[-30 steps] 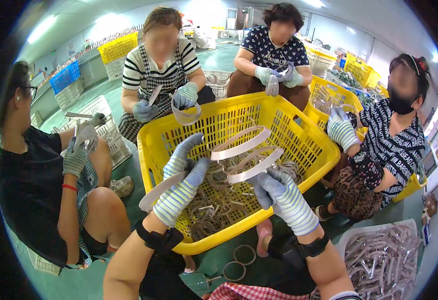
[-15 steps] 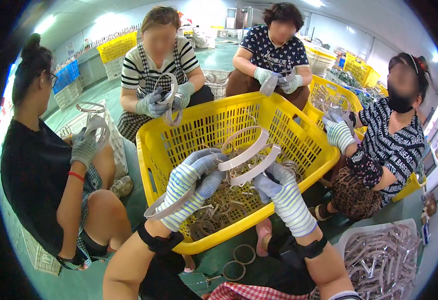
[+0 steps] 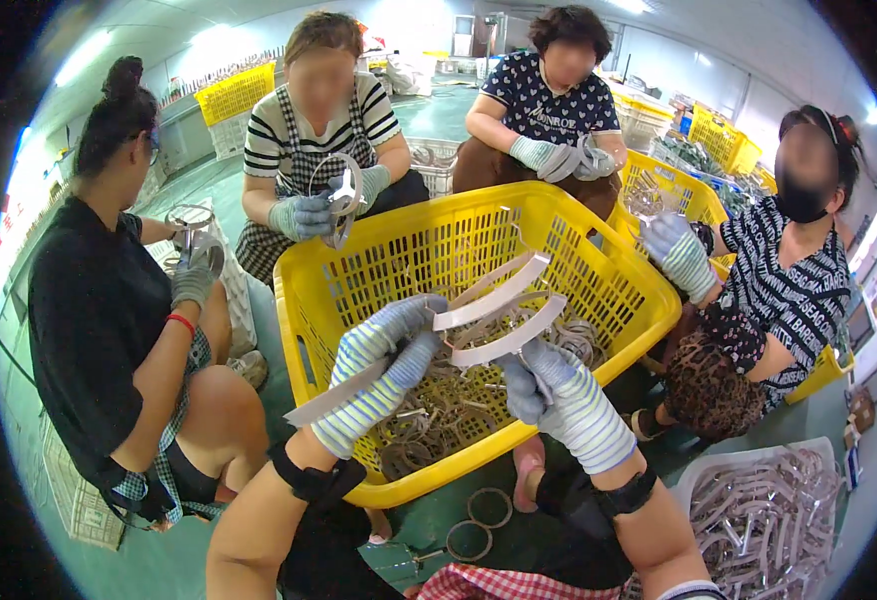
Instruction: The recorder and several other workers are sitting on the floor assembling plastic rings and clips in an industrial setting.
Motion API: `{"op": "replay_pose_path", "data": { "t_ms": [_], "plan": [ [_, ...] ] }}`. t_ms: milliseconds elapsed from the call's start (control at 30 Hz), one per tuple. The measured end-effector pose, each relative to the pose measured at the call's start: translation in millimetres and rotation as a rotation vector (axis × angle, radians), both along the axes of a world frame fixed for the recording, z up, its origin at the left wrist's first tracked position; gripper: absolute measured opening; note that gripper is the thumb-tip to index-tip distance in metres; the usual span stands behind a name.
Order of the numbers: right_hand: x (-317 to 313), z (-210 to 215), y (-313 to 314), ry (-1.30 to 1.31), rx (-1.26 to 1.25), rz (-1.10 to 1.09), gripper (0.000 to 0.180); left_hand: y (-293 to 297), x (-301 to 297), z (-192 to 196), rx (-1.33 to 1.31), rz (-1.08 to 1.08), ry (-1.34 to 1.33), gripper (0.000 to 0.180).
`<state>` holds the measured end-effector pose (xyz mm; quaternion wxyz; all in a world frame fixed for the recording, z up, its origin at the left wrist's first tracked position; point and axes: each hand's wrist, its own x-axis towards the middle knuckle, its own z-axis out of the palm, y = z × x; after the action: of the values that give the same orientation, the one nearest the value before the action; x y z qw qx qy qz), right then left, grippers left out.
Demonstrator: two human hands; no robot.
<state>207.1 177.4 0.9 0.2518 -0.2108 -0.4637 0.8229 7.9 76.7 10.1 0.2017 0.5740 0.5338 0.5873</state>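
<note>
Above a yellow crate, my left hand (image 3: 387,362), in a striped grey-fingered glove, is closed on the left end of an upper metal hoop (image 3: 504,297). My right hand (image 3: 562,400), gloved alike, is closed under a second metal hoop (image 3: 519,333), with a thin metal piece (image 3: 541,388) at its fingers. The two grey flat-band hoops lie one above the other, tilted up to the right. A further flat metal band (image 3: 334,398) crosses my left palm and sticks out past the wrist; my fingers hide part of it.
The yellow crate (image 3: 479,478) holds many loose metal hoops and fittings. A pale tub (image 3: 704,465) heaped with metal bands stands at lower right. Two rings (image 3: 470,541) lie on the green floor. Several co-workers sit around the crate, handling similar hoops.
Both hoops in my hands have turned and tilted, their right ends standing higher or farther right. My right hand has dropped slightly. The co-worker at left has leaned inward, with a ring held upright.
</note>
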Motion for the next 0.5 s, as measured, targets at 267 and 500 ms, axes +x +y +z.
{"op": "replay_pose_path", "data": {
  "t_ms": [267, 500],
  "plan": [
    [0.6, -9.0, 3.7, 0.064, 0.217, -0.075, 0.029, 1.7, 7.4, 0.4, -0.246, -0.081, -0.162, 0.022],
    [-11.1, -16.0, -12.0, -0.749, 2.68, -0.312, 0.05, -6.2, 18.4, -54.3, -0.444, -0.767, 0.73, 0.028]
  ]
}}
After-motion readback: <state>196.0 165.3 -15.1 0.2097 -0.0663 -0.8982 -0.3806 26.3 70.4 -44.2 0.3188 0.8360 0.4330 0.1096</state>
